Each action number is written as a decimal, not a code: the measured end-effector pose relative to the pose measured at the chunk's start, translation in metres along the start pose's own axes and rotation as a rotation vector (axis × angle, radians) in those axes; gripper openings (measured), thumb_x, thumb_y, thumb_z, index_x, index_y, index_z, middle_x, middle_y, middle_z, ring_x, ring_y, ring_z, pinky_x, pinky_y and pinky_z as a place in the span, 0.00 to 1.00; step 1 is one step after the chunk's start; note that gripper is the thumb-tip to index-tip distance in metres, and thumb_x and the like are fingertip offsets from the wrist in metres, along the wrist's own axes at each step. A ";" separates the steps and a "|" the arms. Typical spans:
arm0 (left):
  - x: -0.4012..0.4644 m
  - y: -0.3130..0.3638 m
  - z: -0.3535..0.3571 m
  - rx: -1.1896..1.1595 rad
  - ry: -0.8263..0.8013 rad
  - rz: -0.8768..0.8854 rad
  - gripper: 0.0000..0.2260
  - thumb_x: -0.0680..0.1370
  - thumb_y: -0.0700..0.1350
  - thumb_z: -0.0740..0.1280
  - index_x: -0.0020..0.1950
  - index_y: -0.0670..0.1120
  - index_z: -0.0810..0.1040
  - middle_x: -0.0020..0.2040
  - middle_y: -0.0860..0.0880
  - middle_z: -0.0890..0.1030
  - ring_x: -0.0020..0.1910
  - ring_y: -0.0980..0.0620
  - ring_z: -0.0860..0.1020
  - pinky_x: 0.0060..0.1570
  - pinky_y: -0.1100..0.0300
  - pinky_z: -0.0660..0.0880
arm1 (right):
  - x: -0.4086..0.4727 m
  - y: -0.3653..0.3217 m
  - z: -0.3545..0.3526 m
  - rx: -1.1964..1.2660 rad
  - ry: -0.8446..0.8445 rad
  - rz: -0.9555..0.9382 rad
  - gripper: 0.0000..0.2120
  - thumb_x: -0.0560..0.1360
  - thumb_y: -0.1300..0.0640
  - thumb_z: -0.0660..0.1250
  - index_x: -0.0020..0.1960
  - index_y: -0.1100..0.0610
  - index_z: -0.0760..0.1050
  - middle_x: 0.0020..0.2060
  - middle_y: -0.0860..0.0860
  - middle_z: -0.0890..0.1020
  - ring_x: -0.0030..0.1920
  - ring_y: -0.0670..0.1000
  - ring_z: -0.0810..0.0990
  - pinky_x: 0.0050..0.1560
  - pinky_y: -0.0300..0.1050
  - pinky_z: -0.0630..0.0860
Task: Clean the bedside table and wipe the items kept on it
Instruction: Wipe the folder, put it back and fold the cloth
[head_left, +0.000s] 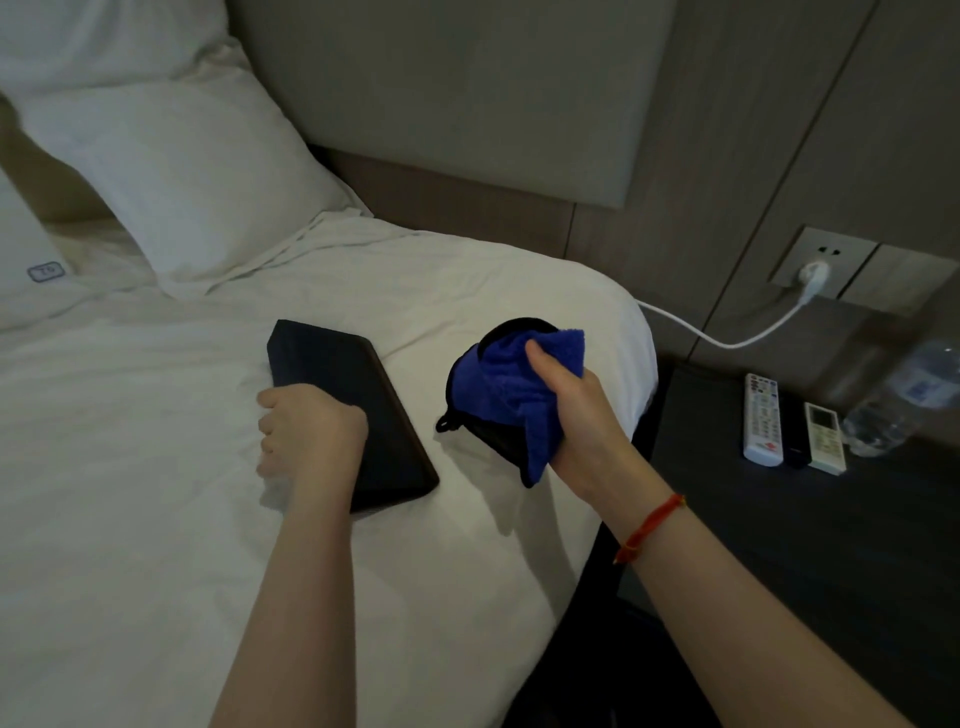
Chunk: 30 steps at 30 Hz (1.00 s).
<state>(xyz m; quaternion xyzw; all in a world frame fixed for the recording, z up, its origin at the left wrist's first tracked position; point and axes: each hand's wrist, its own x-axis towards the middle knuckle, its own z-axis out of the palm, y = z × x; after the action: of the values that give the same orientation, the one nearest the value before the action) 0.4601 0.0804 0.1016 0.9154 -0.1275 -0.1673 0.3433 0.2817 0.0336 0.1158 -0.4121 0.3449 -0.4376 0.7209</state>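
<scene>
I note left hand (311, 436) gripping flat black rectangular box (353, 410) on bed, right hand (576, 410) clutching blue terry cloth (498, 395) (against a black pouch); 3 remotes (762, 420) on dark bedside table (779, 545) apparently remain unwiped.

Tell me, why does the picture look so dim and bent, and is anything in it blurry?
Head view: dim, soft room light, no glare; the wide lens curves the bed edge and wall lines. The water bottle at the right edge looks smeared, the dark bedside table loses detail, and the blue cloth in the right hand stays sharp.

fluffy blue cloth (498, 384), matt black box (358, 410)
</scene>
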 end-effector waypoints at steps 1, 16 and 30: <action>0.001 0.001 -0.002 -0.063 -0.014 -0.003 0.29 0.72 0.39 0.70 0.67 0.34 0.58 0.66 0.33 0.66 0.63 0.34 0.69 0.59 0.45 0.67 | 0.000 -0.002 -0.001 0.027 0.004 -0.001 0.08 0.76 0.54 0.63 0.50 0.57 0.77 0.42 0.53 0.84 0.43 0.50 0.82 0.46 0.45 0.79; -0.061 0.031 0.009 -0.827 -0.533 0.106 0.12 0.65 0.32 0.74 0.47 0.35 0.77 0.38 0.40 0.80 0.33 0.46 0.79 0.25 0.60 0.79 | -0.012 -0.036 -0.037 -0.022 0.066 -0.227 0.06 0.77 0.57 0.62 0.45 0.54 0.77 0.38 0.50 0.83 0.42 0.49 0.82 0.49 0.45 0.78; -0.188 0.059 0.089 -0.817 -1.075 0.135 0.14 0.75 0.29 0.57 0.44 0.42 0.79 0.30 0.47 0.82 0.28 0.52 0.81 0.30 0.63 0.79 | -0.064 -0.051 -0.128 -1.067 -0.050 -0.243 0.33 0.72 0.33 0.43 0.74 0.44 0.47 0.70 0.33 0.45 0.70 0.34 0.40 0.69 0.35 0.37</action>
<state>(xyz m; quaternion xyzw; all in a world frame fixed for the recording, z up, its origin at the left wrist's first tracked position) 0.2462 0.0503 0.1194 0.4915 -0.2639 -0.6123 0.5603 0.1303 0.0408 0.1162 -0.7678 0.4514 -0.2722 0.3641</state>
